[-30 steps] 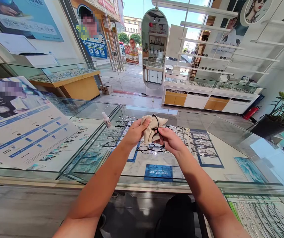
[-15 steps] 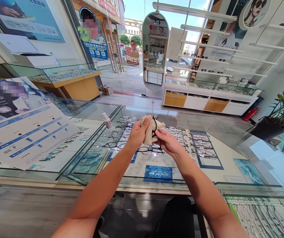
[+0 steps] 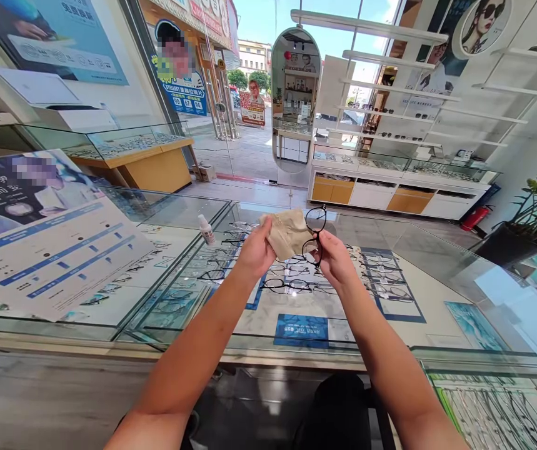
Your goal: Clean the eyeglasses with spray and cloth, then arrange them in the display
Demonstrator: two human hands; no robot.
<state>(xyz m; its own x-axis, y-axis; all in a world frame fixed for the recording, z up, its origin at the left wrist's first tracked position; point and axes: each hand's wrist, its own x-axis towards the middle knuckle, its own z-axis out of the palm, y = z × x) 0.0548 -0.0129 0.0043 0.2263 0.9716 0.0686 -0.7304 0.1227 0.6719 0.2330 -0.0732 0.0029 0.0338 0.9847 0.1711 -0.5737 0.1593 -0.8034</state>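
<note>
A beige cleaning cloth [image 3: 291, 234] is pinched in my left hand [image 3: 255, 251] and spread out toward the right. My right hand [image 3: 336, 257] grips black round-framed eyeglasses [image 3: 316, 219] near the bridge, with the frame turned upright, one lens above the other. The cloth's right edge meets or overlaps the frame's left side; whether they touch I cannot tell. Both hands are above the glass counter. Beneath them, inside the case, lie rows of eyeglasses [image 3: 287, 285]. A small white bottle [image 3: 205, 229] stands on the glass to the left of my left hand.
A large printed board [image 3: 57, 250] leans at the left of the counter. A blue card [image 3: 301, 330] lies in the case near the front edge. An oval mirror [image 3: 295, 100] stands beyond the counter, and a potted plant [image 3: 521, 225] is at the right.
The eyeglasses have come out from the folded cloth and moved right with my right hand. The cloth has opened out in my left hand. The view has shifted slightly.
</note>
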